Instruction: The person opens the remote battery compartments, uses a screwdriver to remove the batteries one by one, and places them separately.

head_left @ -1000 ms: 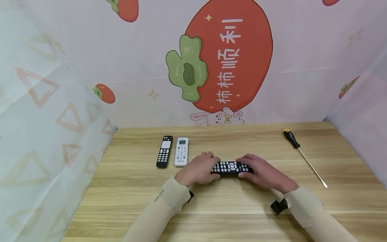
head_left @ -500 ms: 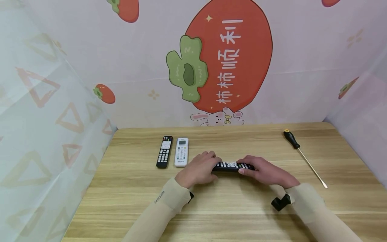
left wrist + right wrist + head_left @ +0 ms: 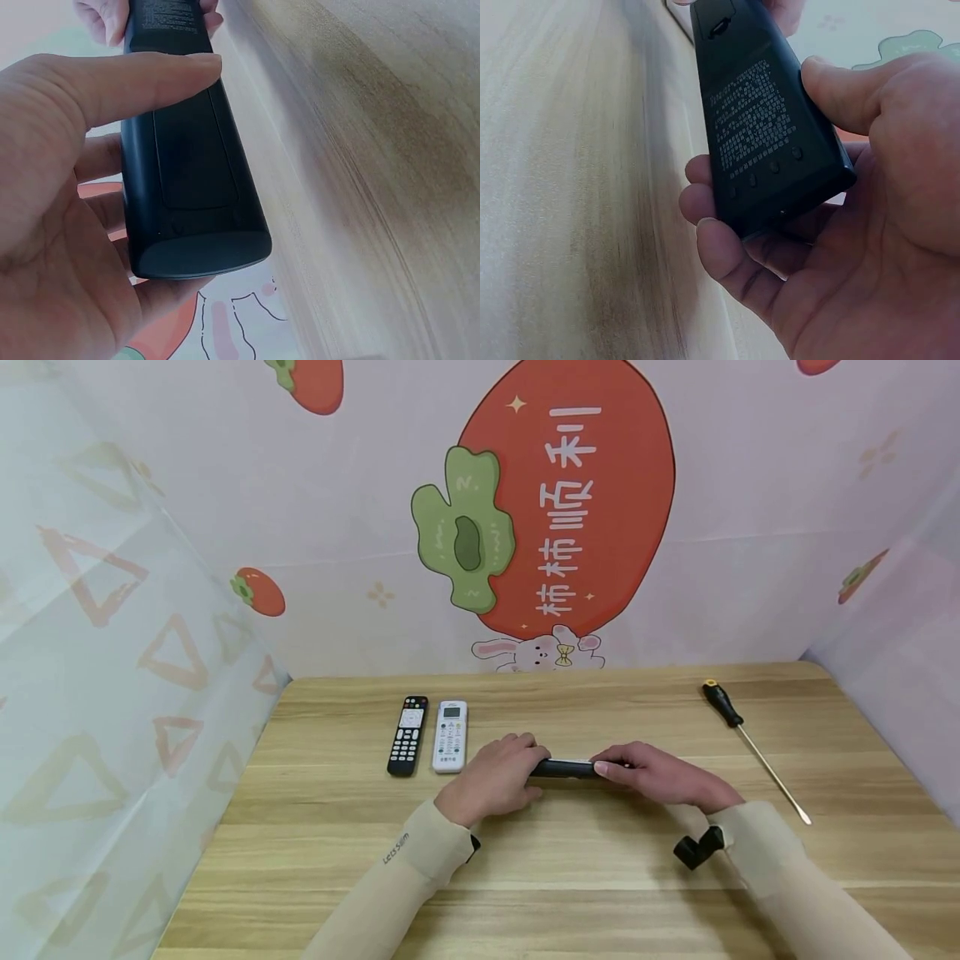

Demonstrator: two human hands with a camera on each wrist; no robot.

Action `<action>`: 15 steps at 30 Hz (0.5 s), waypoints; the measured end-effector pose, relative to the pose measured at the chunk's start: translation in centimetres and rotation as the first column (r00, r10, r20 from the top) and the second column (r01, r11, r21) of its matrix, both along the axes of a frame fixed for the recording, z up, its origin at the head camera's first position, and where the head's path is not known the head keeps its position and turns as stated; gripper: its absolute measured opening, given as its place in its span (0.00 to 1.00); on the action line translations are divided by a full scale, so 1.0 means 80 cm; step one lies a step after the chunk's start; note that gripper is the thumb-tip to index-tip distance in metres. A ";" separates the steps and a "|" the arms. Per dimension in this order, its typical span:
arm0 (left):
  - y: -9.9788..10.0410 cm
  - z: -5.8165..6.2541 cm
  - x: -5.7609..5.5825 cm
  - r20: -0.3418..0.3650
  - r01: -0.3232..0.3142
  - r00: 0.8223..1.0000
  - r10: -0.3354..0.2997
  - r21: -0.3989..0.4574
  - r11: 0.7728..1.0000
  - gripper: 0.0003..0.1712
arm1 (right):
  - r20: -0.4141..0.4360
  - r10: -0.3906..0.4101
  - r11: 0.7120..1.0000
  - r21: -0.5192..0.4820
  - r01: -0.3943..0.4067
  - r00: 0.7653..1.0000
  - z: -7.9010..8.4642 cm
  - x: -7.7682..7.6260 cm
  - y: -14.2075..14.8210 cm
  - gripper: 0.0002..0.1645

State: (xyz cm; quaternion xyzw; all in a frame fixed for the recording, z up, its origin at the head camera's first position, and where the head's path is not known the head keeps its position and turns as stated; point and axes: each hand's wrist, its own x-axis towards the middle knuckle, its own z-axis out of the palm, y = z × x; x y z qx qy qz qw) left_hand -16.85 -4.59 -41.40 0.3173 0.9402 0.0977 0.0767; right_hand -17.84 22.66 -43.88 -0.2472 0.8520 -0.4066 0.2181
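A black remote control (image 3: 566,769) is held crosswise by both hands near the middle of the table, its long side edge facing me in the head view. At its left end my left hand (image 3: 491,778) grips it. In the left wrist view the thumb (image 3: 150,82) lies across the back by the battery cover (image 3: 196,157), fingers on the far side. My right hand (image 3: 663,778) grips the other end, and in the right wrist view its thumb (image 3: 844,94) presses one edge while fingers (image 3: 724,251) curl round the opposite one. Printed text (image 3: 750,116) shows on the back; the button face is mostly hidden.
Left of the hands lie a black remote with white buttons (image 3: 407,737) and a white remote with a small screen (image 3: 450,737), side by side. A screwdriver (image 3: 723,706) with a black-and-yellow handle lies at the right. A patterned cloth wall (image 3: 360,543) stands behind the wooden table (image 3: 300,860).
Both hands have tipped the held remote so its button face has turned away and its side edge now faces me. The other remotes and the screwdriver have not moved.
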 end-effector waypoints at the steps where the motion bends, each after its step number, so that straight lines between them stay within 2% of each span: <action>1: 0.000 0.000 0.000 -0.005 0.003 1.000 -0.003 0.004 1.000 0.23 | 0.012 0.006 1.000 -0.008 -0.006 1.000 0.000 -0.001 0.000 0.20; 7: 0.000 0.001 0.000 -0.020 0.022 1.000 -0.021 0.024 0.999 0.13 | 0.075 0.021 0.999 -0.028 -0.019 0.997 0.003 -0.003 0.000 0.21; 15: 0.000 0.003 0.002 -0.024 0.024 0.999 -0.023 0.031 0.999 0.11 | 0.102 0.006 1.000 -0.024 -0.004 0.995 0.004 -0.001 0.000 0.21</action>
